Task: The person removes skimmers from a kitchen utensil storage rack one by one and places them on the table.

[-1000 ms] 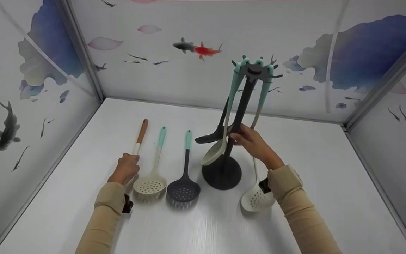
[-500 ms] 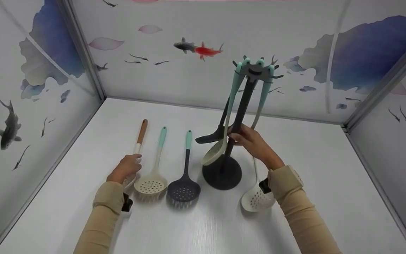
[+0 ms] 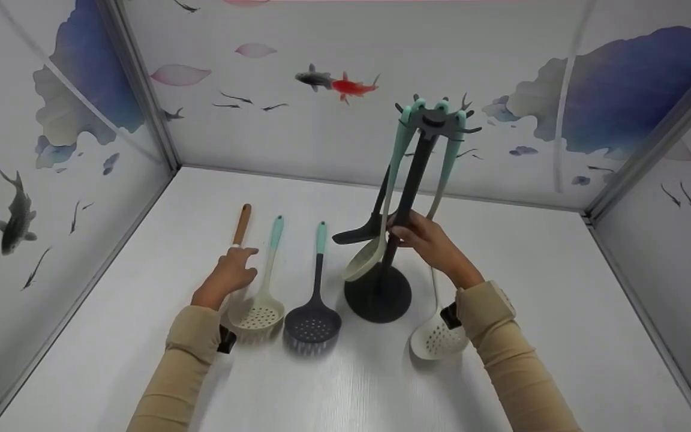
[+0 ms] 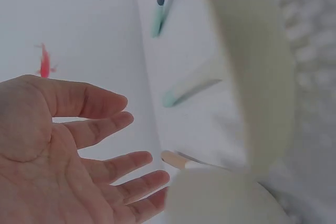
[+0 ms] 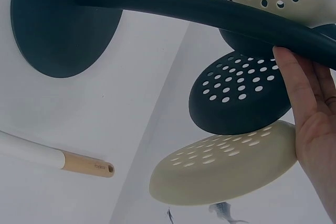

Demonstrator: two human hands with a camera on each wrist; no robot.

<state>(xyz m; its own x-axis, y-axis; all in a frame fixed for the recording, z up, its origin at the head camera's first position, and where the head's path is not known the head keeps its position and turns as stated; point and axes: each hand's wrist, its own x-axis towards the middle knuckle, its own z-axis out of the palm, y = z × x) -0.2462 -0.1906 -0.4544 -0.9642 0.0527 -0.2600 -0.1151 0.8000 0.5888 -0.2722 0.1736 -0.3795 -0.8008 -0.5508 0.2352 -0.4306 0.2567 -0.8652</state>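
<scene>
My left hand (image 3: 230,276) is over a white utensil with a wooden handle (image 3: 242,225); its fingers are loosely spread and hold nothing in the left wrist view. The utensil's head is mostly hidden behind the hand. To the right lie a cream skimmer (image 3: 255,315) and a black skimmer (image 3: 313,324), both with mint handles. My right hand (image 3: 432,243) grips the pole of a black utensil stand (image 3: 415,174). From the stand's hooks hang a cream ladle (image 3: 362,261), a cream slotted spoon (image 3: 438,342) and black utensils, one with a perforated head (image 5: 239,93).
The white table (image 3: 345,390) is enclosed by panels at the back and both sides. Fish and blue leaves are printed on the back panel (image 3: 345,138). The stand's round black base (image 3: 378,297) is beside the black skimmer.
My left hand has let go of the wooden-handled utensil, its fingers loosening, and moved slightly up and right. My right hand and the stand have stayed in place.
</scene>
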